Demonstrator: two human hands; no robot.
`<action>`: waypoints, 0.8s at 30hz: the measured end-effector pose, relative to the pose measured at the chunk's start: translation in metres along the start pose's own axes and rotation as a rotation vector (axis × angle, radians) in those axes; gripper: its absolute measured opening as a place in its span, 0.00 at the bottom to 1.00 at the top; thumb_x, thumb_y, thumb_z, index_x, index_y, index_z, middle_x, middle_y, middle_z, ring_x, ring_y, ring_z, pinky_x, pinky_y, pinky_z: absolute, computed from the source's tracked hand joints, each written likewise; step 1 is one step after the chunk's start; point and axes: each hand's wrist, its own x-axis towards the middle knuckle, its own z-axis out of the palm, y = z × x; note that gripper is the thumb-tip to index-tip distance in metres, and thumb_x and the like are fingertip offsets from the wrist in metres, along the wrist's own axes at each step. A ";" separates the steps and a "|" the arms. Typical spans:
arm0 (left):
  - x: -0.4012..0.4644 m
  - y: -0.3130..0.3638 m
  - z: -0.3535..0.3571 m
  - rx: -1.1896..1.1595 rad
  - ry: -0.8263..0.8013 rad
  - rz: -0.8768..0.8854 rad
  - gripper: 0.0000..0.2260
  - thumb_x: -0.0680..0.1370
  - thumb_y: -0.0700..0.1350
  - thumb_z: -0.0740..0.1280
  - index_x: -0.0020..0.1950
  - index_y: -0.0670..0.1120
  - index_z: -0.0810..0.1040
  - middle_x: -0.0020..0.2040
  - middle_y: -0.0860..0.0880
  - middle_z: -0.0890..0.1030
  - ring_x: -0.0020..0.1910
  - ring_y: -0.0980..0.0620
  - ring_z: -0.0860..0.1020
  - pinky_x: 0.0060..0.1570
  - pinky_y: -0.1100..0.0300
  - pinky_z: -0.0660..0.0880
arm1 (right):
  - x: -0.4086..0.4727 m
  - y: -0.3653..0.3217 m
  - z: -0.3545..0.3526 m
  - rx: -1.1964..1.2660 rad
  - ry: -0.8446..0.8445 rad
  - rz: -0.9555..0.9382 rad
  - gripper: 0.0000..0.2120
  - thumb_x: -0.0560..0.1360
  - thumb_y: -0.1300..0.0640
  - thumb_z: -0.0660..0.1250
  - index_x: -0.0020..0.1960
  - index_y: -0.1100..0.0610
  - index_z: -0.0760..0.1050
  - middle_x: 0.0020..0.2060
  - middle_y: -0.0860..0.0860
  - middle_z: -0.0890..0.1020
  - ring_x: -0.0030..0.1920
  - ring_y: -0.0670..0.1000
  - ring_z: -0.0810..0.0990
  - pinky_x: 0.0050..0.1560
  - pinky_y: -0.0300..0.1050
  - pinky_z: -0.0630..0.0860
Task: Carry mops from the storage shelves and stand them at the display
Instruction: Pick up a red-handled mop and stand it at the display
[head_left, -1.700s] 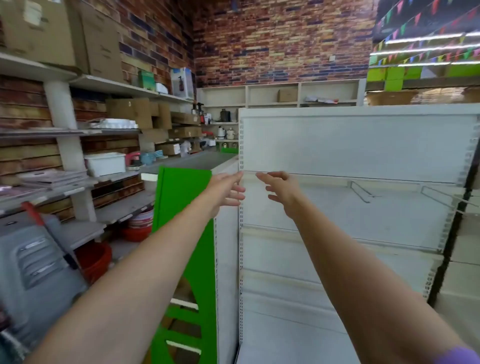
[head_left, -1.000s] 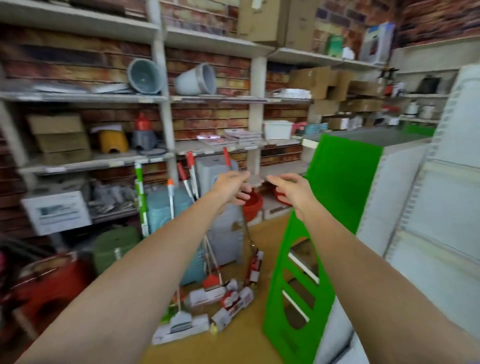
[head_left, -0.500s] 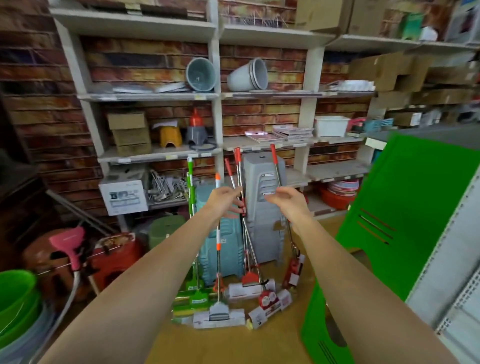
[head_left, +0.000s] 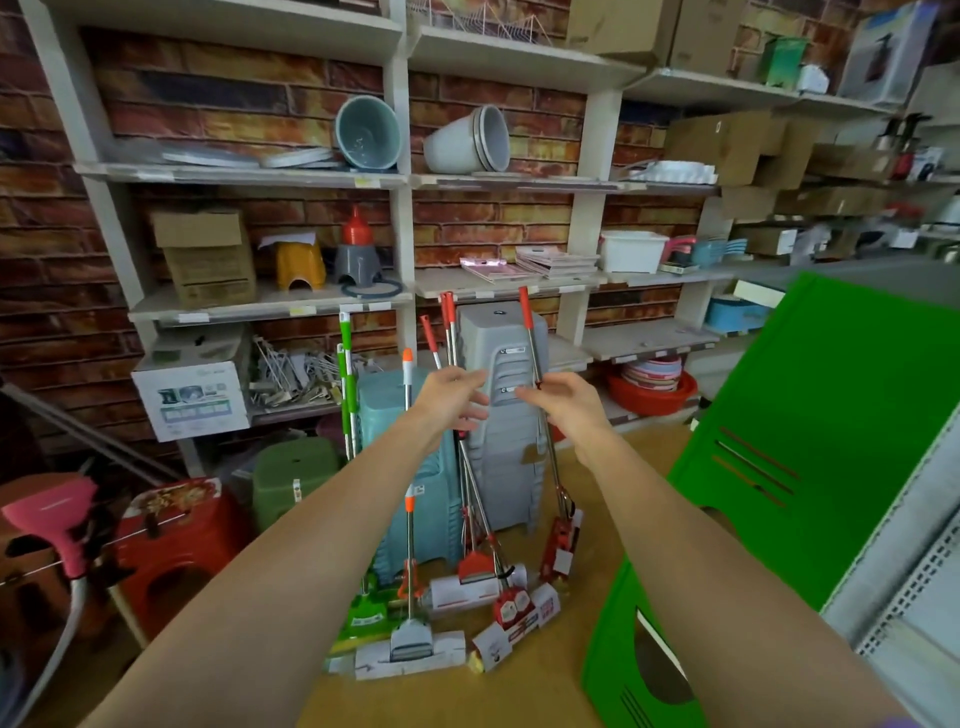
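The storage shelves (head_left: 405, 291) fill the brick wall ahead, stacked with boxes, tubs and pots. Below them a grey stack of stools (head_left: 506, 415) and a pale blue one (head_left: 410, 467) stand on the floor, with a green panel (head_left: 810, 447) off to the right. Leaning against those stools is the cluster of mops (head_left: 467, 493) — red-tipped, orange-tipped and green-handled, heads splayed on the floor with their paper labels on.

Both arms reach toward the handles. The left hand (head_left: 452, 400) sits right at the red-tipped pair, fingers loosely curled, though I cannot tell whether it has closed on a pole. The right hand (head_left: 563, 402) is just beside the lone red-tipped handle (head_left: 535, 374), fingers half bent and apart, not plainly gripping.

These should be light and stiff — thin, smooth metal poles, a little slippery, bottom-heavy at the sponge heads. I'd take each high on the shaft, well under the coloured cap.

Half a second back the hands were a shade further from the poles; a second before that the person was only turning in from the white display rack.
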 end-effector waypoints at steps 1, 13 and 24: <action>0.006 -0.002 0.001 0.003 -0.013 0.000 0.16 0.81 0.53 0.68 0.60 0.41 0.77 0.55 0.38 0.83 0.45 0.44 0.83 0.53 0.45 0.81 | 0.005 0.001 0.002 -0.006 0.003 -0.002 0.33 0.66 0.45 0.81 0.67 0.55 0.75 0.62 0.50 0.79 0.62 0.52 0.78 0.67 0.54 0.75; 0.100 -0.021 0.029 0.028 -0.043 -0.047 0.14 0.80 0.53 0.69 0.56 0.42 0.77 0.51 0.40 0.84 0.44 0.44 0.83 0.53 0.44 0.82 | 0.099 0.040 -0.003 0.004 0.004 0.034 0.35 0.65 0.47 0.82 0.67 0.55 0.75 0.61 0.50 0.80 0.62 0.52 0.78 0.66 0.55 0.75; 0.231 -0.033 0.104 0.121 0.019 -0.112 0.11 0.80 0.50 0.69 0.53 0.42 0.77 0.46 0.43 0.83 0.39 0.48 0.81 0.42 0.53 0.81 | 0.241 0.097 -0.045 0.115 -0.025 0.066 0.33 0.64 0.54 0.84 0.64 0.57 0.74 0.61 0.52 0.79 0.61 0.53 0.78 0.65 0.54 0.76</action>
